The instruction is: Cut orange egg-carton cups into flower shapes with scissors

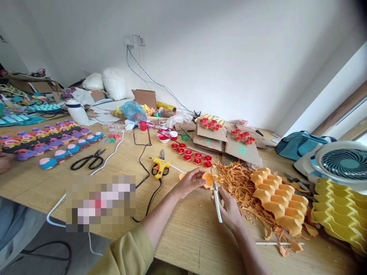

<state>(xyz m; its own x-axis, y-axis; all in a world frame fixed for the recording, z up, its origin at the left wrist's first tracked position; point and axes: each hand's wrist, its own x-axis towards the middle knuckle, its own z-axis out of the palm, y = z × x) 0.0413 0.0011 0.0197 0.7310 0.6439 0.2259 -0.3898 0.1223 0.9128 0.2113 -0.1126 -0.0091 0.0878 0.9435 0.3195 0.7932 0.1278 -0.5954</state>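
Observation:
Between the fingers of my left hand [189, 184] is an orange egg-carton cup [208, 179], its hollow side turned up. My right hand [228, 209] grips a pair of white-handled scissors [217, 204], with the blades at the right edge of the cup. Whether the blades are biting into it I cannot tell. Just beyond my hands lie several red paper roses [197, 160]. A heap of orange trimmings [239, 187] spreads to the right, against an orange egg tray [279, 200].
A yellow glue gun [160, 168] with its cord and black scissors [88, 159] lie left. Painted carton strips [71, 151] stand farther left, near another person's hand [4, 162]. A yellow egg tray [338, 210] and a fan [344, 162] are right. Cardboard pieces [241, 147] hold more roses.

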